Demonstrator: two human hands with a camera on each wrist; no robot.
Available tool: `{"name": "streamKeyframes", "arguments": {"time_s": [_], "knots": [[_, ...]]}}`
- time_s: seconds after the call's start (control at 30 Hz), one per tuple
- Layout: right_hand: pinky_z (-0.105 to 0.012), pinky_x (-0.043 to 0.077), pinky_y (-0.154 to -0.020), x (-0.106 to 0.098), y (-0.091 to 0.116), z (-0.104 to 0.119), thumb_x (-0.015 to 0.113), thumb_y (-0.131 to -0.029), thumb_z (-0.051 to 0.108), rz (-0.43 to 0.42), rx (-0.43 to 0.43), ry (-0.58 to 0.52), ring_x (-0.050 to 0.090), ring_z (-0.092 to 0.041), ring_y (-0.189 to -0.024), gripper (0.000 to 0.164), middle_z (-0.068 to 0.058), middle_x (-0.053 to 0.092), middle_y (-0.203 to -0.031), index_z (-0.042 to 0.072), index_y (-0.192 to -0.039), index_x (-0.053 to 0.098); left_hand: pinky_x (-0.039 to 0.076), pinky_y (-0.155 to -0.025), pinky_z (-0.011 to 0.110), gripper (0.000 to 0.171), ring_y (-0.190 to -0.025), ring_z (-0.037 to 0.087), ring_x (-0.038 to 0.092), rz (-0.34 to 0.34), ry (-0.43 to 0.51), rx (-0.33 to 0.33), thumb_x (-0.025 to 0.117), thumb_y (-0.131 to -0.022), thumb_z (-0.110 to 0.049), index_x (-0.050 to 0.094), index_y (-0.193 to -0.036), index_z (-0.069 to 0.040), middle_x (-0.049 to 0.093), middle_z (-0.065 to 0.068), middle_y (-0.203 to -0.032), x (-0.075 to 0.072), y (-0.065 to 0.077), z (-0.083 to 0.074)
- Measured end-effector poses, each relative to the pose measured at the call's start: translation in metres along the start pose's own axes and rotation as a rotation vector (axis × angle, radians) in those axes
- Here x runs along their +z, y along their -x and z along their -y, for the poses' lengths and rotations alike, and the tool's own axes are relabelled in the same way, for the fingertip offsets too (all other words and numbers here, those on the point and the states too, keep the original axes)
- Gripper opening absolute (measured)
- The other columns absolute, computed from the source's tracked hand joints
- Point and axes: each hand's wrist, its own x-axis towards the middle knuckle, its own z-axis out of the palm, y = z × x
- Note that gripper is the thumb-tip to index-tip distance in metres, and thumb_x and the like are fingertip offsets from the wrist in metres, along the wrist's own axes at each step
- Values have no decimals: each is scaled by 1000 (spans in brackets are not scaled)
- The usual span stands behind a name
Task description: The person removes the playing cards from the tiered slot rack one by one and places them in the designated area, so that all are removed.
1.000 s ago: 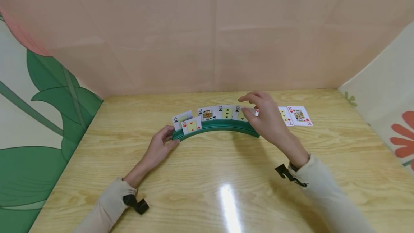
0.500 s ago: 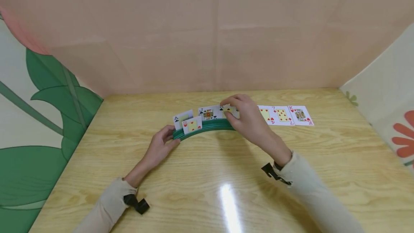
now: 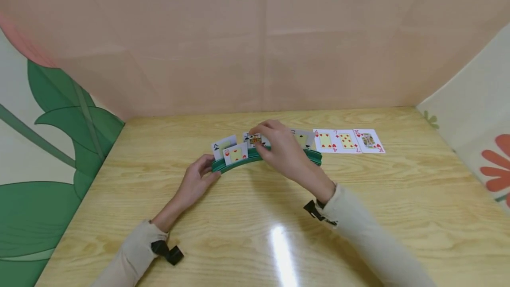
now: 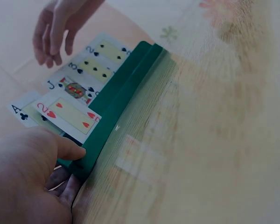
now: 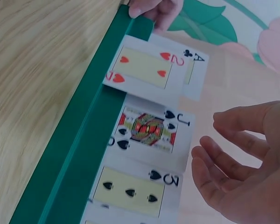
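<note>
My left hand point(image 3: 195, 181) grips the left end of a curved green card holder point(image 4: 126, 93) with thumb in front and fingers behind. In its front slot the two of hearts point(image 5: 142, 67) leans, partly covering the ace of clubs point(image 3: 221, 146) behind. Further along the holder stand the jack of spades point(image 5: 147, 130), three of spades point(image 5: 130, 191) and two of spades point(image 4: 109, 50). My right hand point(image 3: 284, 149) hovers beside the jack and three, fingers loosely bent with nothing between them; in the head view it hides the three.
Right of the holder, the four of hearts point(image 3: 325, 141), seven of diamonds point(image 3: 345, 141) and king of hearts point(image 3: 368, 141) lie face up in a row on the wooden table point(image 3: 223, 234). A pinkish cloth backdrop point(image 3: 199, 56) rises behind the table.
My right hand has moved left along the holder, from near its right end to the jack of spades, uncovering the four of hearts. My left hand stays on the holder's left end.
</note>
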Motion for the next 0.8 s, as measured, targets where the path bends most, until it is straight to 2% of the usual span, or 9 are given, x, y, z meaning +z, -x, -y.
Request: {"name": "streamKeyframes", "arguments": {"time_s": [0.23, 0.37, 0.57, 0.8], "knots": [[-36, 56, -83, 9, -8, 6, 69, -92, 7, 29, 2, -1, 57, -23, -108, 21, -7, 65, -116, 8, -113, 71, 49, -105, 33, 37, -121, 30, 58, -2, -6, -2, 67, -92, 3, 56, -127, 3, 58, 20, -131, -1, 0, 1], [-33, 56, -80, 15, -9, 4, 69, -92, 6, 52, -1, -9, 56, -22, -105, 21, -6, 64, -115, 8, -114, 71, 49, -105, 36, 37, -121, 31, 58, 5, 2, 2, 67, -92, 3, 55, -127, 4, 57, 21, -132, -1, -1, 1], [-38, 54, -89, 22, -8, 3, 70, -91, 5, 88, -34, 2, 54, -24, -112, 24, -7, 64, -119, 8, -115, 71, 49, -105, 33, 37, -120, 30, 58, 7, -14, 5, 66, -92, 2, 55, -127, 3, 58, 20, -132, -2, -1, 0], [-41, 52, -97, 30, -6, 3, 71, -90, 5, 116, -32, 38, 52, -27, -120, 26, -9, 64, -124, 9, -115, 70, 49, -104, 30, 35, -120, 29, 59, 4, -10, 1, 67, -92, 2, 56, -125, 2, 59, 19, -130, -1, -1, 1]]}}
